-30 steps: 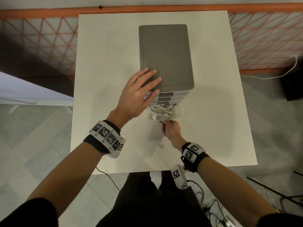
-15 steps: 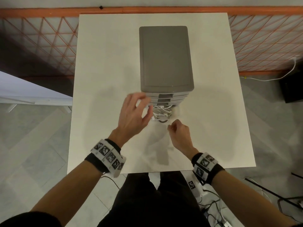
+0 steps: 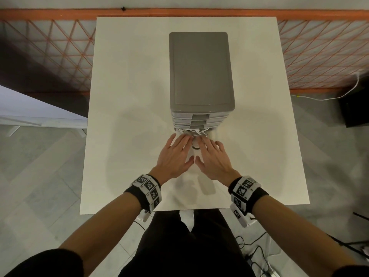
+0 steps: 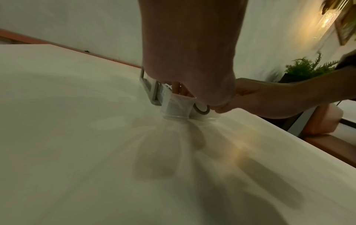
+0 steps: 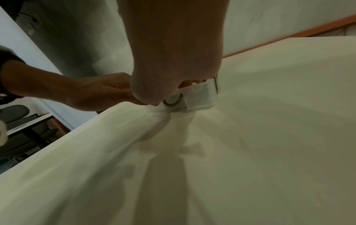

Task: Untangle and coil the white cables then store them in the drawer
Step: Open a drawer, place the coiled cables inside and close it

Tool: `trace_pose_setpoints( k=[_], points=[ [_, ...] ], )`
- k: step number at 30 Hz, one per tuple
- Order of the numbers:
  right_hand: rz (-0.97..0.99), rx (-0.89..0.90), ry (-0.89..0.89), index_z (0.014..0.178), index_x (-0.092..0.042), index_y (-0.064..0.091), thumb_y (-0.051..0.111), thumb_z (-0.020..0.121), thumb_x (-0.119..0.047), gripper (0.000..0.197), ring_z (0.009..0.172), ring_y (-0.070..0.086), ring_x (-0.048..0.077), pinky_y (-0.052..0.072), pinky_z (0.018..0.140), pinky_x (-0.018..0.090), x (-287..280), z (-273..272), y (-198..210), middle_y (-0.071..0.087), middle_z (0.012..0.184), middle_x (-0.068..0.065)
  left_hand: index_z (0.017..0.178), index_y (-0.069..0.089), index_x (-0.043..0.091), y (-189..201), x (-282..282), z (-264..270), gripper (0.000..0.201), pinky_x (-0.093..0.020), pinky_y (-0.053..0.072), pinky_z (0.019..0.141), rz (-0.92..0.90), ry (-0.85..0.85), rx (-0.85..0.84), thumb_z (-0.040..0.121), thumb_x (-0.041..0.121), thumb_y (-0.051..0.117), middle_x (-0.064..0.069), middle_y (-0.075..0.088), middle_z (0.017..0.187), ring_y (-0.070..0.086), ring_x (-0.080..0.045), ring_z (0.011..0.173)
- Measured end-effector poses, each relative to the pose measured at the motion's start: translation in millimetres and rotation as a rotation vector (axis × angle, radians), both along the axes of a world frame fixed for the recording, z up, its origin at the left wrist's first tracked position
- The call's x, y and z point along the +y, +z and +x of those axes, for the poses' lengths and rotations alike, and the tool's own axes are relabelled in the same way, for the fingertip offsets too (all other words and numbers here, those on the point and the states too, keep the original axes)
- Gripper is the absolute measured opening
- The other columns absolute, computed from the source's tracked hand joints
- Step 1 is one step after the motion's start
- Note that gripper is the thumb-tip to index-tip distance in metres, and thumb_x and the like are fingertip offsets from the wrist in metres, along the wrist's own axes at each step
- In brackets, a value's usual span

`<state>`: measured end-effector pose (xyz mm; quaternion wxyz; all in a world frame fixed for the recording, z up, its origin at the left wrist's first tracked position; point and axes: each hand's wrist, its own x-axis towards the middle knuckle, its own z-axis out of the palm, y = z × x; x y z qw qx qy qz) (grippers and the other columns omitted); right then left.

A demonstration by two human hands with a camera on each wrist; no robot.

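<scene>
A grey drawer unit [image 3: 201, 70] stands in the middle of the white table [image 3: 129, 96]. Its translucent bottom drawer [image 4: 176, 106] is pulled out a little, and the white cables [image 3: 194, 131] lie bunched inside it. My left hand [image 3: 176, 152] and right hand [image 3: 213, 154] lie side by side with straight fingers. The fingertips reach over the drawer's front rim onto the cables. A grey ring handle [image 3: 195, 148] shows between the two hands and appears again as the ring handle [image 5: 173, 100] in the right wrist view. The palms hide most of the drawer front.
An orange mesh railing [image 3: 60, 47] runs behind and beside the table. A loose white cord [image 3: 339, 94] trails on the floor at the right, and dark cords [image 3: 251, 242] lie near my feet. A green plant [image 4: 308, 68] stands off the table's right side.
My left hand came down off the top of the drawer unit to the bottom drawer. My right hand left the ring handle, opened flat and joined it on the drawer's front rim.
</scene>
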<state>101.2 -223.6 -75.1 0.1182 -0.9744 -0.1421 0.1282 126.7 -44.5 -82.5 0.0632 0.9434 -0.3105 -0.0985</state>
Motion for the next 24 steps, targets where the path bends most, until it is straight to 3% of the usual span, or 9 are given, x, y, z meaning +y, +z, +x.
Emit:
trace_pose_setpoints(
  k=[3,5,8,12,14,17,19,22,24],
  points=[
    [-0.03,0.008,0.026,0.14,-0.005,0.045,0.052,0.088,-0.041,0.064,0.128,0.048,0.033,0.039,0.103,0.045,-1,11,1,0.049,0.14,0.013,0.146,0.042,0.007,-1,-6,1,0.068,-0.049,0.021,0.12,0.048,0.024,-0.009,0.094,0.05,0.031,-0.01,0.047,0.149,0.04,-0.025,0.141],
    [-0.037,0.01,0.054,0.141,-0.003,0.044,0.048,0.086,-0.04,0.066,0.133,0.044,0.035,0.036,0.109,0.049,-2,15,1,0.048,0.141,0.015,0.15,0.036,0.007,-1,-10,2,0.07,-0.048,0.02,0.12,0.089,0.046,0.002,0.095,0.05,0.031,-0.011,0.041,0.155,0.035,-0.024,0.145],
    [0.011,0.051,0.074,0.144,-0.001,0.039,0.045,0.084,-0.034,0.068,0.137,0.041,0.036,0.035,0.114,0.048,-2,14,-3,0.042,0.146,0.017,0.156,0.019,0.008,-2,-14,2,0.076,-0.043,0.027,0.117,0.098,0.075,0.1,0.097,0.052,0.036,-0.01,0.023,0.163,0.023,-0.024,0.15],
    [0.047,0.057,0.024,0.144,-0.001,0.035,0.06,0.08,-0.025,0.073,0.127,0.049,0.033,0.042,0.108,0.041,-1,17,-6,0.033,0.149,0.019,0.156,0.015,0.009,-1,-18,4,0.082,-0.044,0.032,0.115,0.092,0.109,0.156,0.095,0.056,0.042,-0.009,0.016,0.165,0.017,-0.024,0.152],
    [0.027,0.077,0.018,0.149,-0.001,0.027,0.06,0.082,-0.026,0.079,0.136,0.041,0.033,0.034,0.116,0.039,0,19,-6,0.024,0.155,0.019,0.156,0.013,0.01,0,-20,4,0.083,-0.044,0.032,0.115,0.098,0.118,0.17,0.094,0.056,0.043,-0.008,0.015,0.165,0.016,-0.024,0.152],
    [-0.041,0.142,0.019,0.155,-0.003,0.01,0.057,0.09,-0.031,0.085,0.151,0.015,0.031,0.015,0.124,0.039,0,19,-7,0.009,0.163,0.016,0.156,0.011,0.009,-1,-22,4,0.085,-0.043,0.029,0.116,0.094,0.125,0.164,0.093,0.056,0.044,-0.008,0.015,0.165,0.016,-0.024,0.152],
    [-0.053,0.165,0.017,0.156,-0.004,0.006,0.055,0.092,-0.031,0.085,0.152,0.008,0.029,0.013,0.124,0.041,0,17,-5,0.005,0.165,0.015,0.156,0.015,0.008,0,-21,3,0.083,-0.043,0.027,0.117,0.1,0.109,0.124,0.094,0.054,0.045,-0.009,0.019,0.164,0.019,-0.025,0.151],
    [0.03,0.141,-0.025,0.155,-0.001,0.014,0.052,0.091,-0.022,0.077,0.152,0.01,0.03,0.017,0.123,0.043,-1,14,-5,0.012,0.164,0.016,0.155,0.021,0.008,4,-13,2,0.078,-0.044,0.024,0.119,0.081,0.081,0.11,0.095,0.05,0.047,-0.01,0.022,0.164,0.022,-0.025,0.15],
    [0.135,0.062,-0.078,0.149,0.0,0.03,0.053,0.087,-0.014,0.067,0.147,0.026,0.031,0.026,0.12,0.042,-4,12,-3,0.03,0.158,0.017,0.153,0.028,0.008,12,-6,1,0.072,-0.043,0.026,0.118,0.0,0.085,0.141,0.095,0.043,0.052,-0.009,0.027,0.162,0.028,-0.025,0.148]
  ],
)
